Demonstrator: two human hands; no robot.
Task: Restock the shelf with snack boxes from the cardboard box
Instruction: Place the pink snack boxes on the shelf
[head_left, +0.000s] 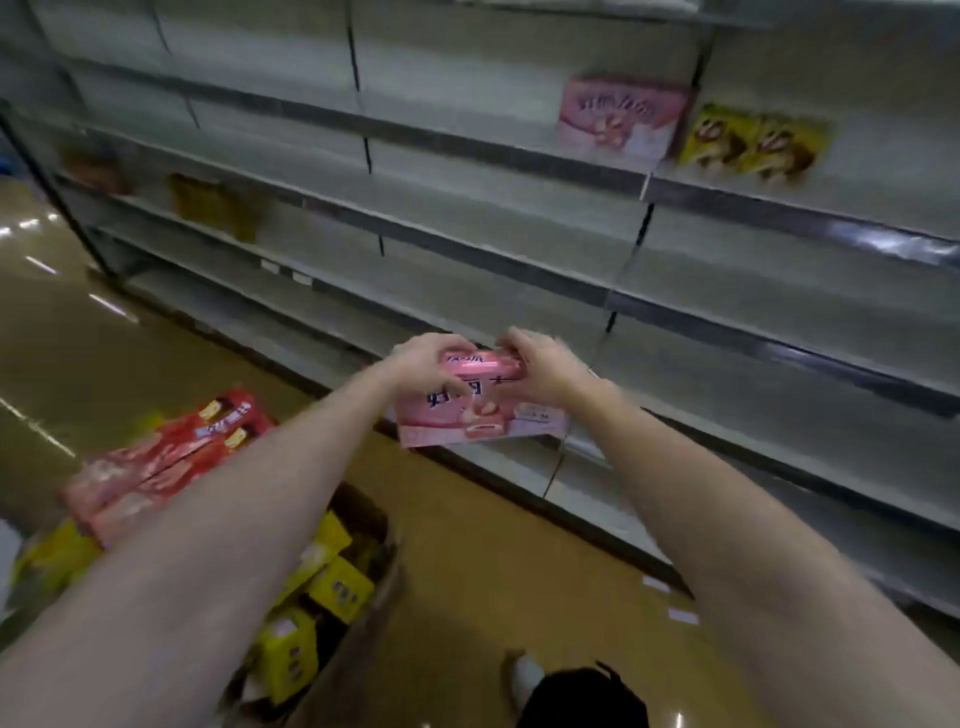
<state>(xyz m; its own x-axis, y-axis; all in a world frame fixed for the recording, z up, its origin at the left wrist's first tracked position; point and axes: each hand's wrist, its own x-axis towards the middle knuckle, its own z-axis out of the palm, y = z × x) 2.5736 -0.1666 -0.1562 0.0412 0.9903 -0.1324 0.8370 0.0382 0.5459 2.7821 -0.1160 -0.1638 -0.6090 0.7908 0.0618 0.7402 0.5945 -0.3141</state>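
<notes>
Both hands, left hand (431, 358) and right hand (540, 371), gripping pink snack box (480, 413) mid-frame by its top corners, probably heading for matching shelf box (621, 119) upper right.

Two bare forearms are reaching forward and upward from the bottom corners of the view, converging toward the middle. The left hand (426, 364) is curling its fingers (447, 345) over the top left corner of a pink box (480, 415), thumb pressing against the front face just below them. The right hand (540, 371) is gripping the top right corner, its fingers (517, 338) hooking over the upper edge, wrist bending slightly inward. Both sets of fingers are nearly meeting above the box's top edge. Motion blur is softening the knuckles.
</notes>
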